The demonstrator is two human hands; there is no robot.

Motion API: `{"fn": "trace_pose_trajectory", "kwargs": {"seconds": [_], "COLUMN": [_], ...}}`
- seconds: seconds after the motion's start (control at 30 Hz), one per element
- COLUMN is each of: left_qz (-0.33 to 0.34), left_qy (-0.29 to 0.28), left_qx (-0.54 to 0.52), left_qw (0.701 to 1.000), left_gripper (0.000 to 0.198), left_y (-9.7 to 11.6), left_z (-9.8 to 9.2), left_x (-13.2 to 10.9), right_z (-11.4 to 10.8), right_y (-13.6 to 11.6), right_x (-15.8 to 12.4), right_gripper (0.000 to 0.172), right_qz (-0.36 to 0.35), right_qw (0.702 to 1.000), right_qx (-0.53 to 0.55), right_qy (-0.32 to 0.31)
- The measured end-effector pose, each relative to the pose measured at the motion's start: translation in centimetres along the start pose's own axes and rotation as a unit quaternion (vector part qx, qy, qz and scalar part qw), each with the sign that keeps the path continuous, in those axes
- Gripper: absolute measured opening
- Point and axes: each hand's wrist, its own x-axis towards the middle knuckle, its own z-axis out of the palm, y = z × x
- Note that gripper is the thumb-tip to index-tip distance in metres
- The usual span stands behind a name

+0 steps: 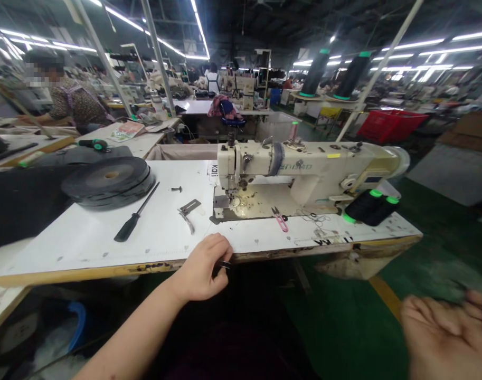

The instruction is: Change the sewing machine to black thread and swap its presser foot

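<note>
My left hand (207, 266) is closed at the table's front edge. A small, thin, dark metal piece (225, 265) pokes out between its thumb and fingers; its kind I cannot make out. Off to the far right, over the floor, my right hand (442, 330) is blurred, its fingers curled around something dark and thin. In front of me stands an industrial sewing machine (300, 169). Pink thread snips (280, 219) lie by its bed. Left of the needle are a slotted metal plate (190, 207), a small screw-like part (177, 189) and a black-handled screwdriver (126, 228).
Rolls of dark tape (110, 179) are stacked on the table's left side. Black thread cones (369, 207) lie at its right end, near loose thread (315, 217). A co-worker (76, 100) sits at the left, and a red bin (389, 128) stands behind on the right.
</note>
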Motion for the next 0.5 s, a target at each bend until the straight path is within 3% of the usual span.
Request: {"fn": "trace_pose_trajectory", "kwargs": {"seconds": [0.07,0.1,0.17,0.2,0.23,0.3,0.33,0.37,0.4,0.43,0.47,0.5], "left_qz": [0.022,0.036,0.061,0.07,0.076,0.077,0.071,0.061,0.047,0.032,0.016,0.003], "left_qy": [-0.017,-0.026,-0.039,-0.043,-0.047,-0.051,-0.05,-0.046,-0.039,-0.03,-0.021,-0.013], "left_qx": [-0.011,-0.016,-0.02,-0.02,-0.02,-0.016,-0.012,-0.007,-0.001,0.004,0.009,0.012], "left_qw": [1.0,0.999,0.997,0.996,0.996,0.996,0.996,0.997,0.998,0.999,1.0,1.0], "left_gripper": [0.033,0.034,0.035,0.034,0.034,0.034,0.035,0.035,0.036,0.036,0.035,0.034], "left_y": [1.1,1.6,2.7,3.1,3.3,3.4,3.1,2.7,2.2,1.6,1.0,0.5], "left_z": [0.9,1.4,2.3,2.6,2.8,2.6,2.3,1.9,1.4,0.9,0.5,0.1], "left_x": [0.7,1.0,1.5,1.6,1.6,1.5,1.3,1.1,0.8,0.5,0.2,0.0], "right_z": [2.2,3.5,5.6,6.3,6.6,6.3,5.6,4.7,3.5,2.3,1.1,0.0], "right_y": [3.3,5.3,9.3,10.9,12.0,12.4,11.7,10.6,9.0,7.3,5.4,3.5], "right_x": [-3.6,-5.8,-9.9,-11.5,-12.7,-13.2,-12.6,-11.4,-9.7,-7.6,-5.4,-3.3], "right_gripper": [0.016,0.024,0.046,0.053,0.055,0.049,0.044,0.04,0.035,0.027,0.021,0.021], "right_qz": [0.082,0.146,0.245,0.261,0.299,0.361,0.389,0.398,0.386,0.349,0.258,0.156], "right_qw": [0.991,0.973,0.9,0.86,0.806,0.728,0.712,0.726,0.759,0.812,0.893,0.954], "right_qx": [-0.046,-0.097,-0.205,-0.232,-0.25,-0.262,-0.269,-0.274,-0.281,-0.286,-0.255,-0.2], "right_qy": [-0.092,-0.148,-0.295,-0.373,-0.445,-0.52,-0.519,-0.489,-0.443,-0.371,-0.265,-0.16]}}
